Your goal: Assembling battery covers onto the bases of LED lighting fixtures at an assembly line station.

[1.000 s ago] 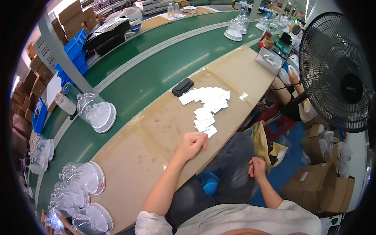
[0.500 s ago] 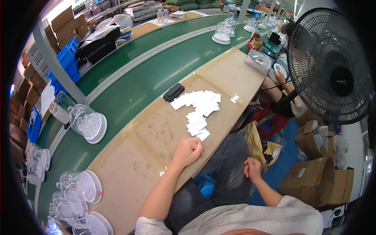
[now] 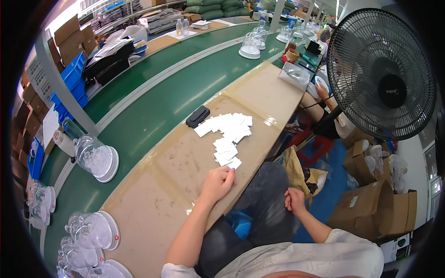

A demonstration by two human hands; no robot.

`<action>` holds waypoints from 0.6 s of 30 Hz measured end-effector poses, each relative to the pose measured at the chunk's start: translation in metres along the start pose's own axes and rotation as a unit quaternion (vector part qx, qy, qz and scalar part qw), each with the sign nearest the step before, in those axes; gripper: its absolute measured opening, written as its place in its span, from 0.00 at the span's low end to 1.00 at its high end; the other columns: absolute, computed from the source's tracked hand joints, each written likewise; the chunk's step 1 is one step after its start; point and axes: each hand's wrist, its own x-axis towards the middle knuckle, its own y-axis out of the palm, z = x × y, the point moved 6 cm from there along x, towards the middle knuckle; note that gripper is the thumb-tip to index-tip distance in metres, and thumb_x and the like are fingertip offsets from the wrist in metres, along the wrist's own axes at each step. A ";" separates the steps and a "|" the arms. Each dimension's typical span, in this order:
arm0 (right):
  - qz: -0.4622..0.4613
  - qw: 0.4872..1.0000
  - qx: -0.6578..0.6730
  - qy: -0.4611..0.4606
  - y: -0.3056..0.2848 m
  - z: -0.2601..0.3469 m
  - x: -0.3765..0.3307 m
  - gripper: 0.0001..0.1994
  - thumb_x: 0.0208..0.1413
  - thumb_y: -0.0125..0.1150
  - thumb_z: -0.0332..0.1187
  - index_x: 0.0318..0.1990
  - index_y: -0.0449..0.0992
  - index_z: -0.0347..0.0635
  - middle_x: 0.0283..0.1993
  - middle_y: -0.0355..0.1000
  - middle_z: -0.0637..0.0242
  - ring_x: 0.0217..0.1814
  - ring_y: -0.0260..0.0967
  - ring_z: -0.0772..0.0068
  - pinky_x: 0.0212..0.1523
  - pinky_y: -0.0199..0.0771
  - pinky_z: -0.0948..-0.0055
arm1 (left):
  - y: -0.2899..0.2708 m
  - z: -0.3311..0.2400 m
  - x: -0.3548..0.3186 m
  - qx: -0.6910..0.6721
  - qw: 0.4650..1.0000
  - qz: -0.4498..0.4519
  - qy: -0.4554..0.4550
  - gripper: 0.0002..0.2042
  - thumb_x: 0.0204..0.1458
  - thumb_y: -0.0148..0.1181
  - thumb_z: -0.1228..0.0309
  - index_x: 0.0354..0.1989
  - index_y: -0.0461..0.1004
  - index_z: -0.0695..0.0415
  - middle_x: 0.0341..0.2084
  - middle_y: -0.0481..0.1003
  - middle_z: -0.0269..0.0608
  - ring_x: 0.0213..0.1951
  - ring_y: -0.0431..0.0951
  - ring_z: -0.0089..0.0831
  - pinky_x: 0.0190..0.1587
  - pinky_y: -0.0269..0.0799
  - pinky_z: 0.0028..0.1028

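Observation:
My left hand (image 3: 218, 183) rests in a loose fist on the brown-covered table (image 3: 171, 185), close to its near edge. Just beyond its knuckles lies the near end of a spread pile of small white cards (image 3: 227, 148). No object shows in that fist. A black oblong case (image 3: 198, 116) lies at the far left of the cards. Over by my right knee, my right hand (image 3: 295, 200) hangs with its fingers curled in, away from the table, and nothing shows in it.
Clear domes on white round bases (image 3: 95, 229) crowd the table's left end; another dome (image 3: 97, 157) stands on the green conveyor (image 3: 153, 125). A black fan (image 3: 380, 74) stands at the right, above cardboard boxes (image 3: 361, 208). Beyond the table, a co-worker's hand (image 3: 321, 90) holds a white disc.
The whole view has shifted slightly, so the table and fan appear further left. Both hands keep their curled pose, and the cards and black case stay where they were on the table.

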 end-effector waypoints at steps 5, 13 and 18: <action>0.005 1.000 0.006 0.005 0.000 0.000 0.000 0.17 0.68 0.46 0.39 0.31 0.71 0.35 0.14 0.69 0.59 0.07 0.56 0.76 0.08 0.53 0.79 | 0.001 -0.002 0.000 0.009 1.000 0.003 -0.001 0.19 0.60 0.50 0.70 0.18 0.77 0.61 0.20 0.75 0.40 0.22 0.74 0.31 0.29 0.68 0.28; 0.008 1.000 0.008 0.012 -0.002 -0.002 0.002 0.17 0.68 0.46 0.40 0.31 0.71 0.35 0.14 0.69 0.59 0.07 0.57 0.76 0.08 0.54 0.78 | 0.001 -0.005 0.001 0.016 1.000 0.002 -0.006 0.19 0.60 0.50 0.71 0.17 0.77 0.61 0.20 0.75 0.40 0.22 0.74 0.33 0.29 0.68 0.29; 0.014 1.000 0.016 0.011 0.003 0.001 0.001 0.17 0.68 0.46 0.40 0.31 0.70 0.36 0.13 0.67 0.60 0.06 0.56 0.76 0.08 0.53 0.79 | -0.001 -0.005 0.000 0.034 0.999 -0.008 0.010 0.18 0.60 0.51 0.71 0.17 0.78 0.61 0.20 0.75 0.41 0.22 0.74 0.34 0.29 0.68 0.30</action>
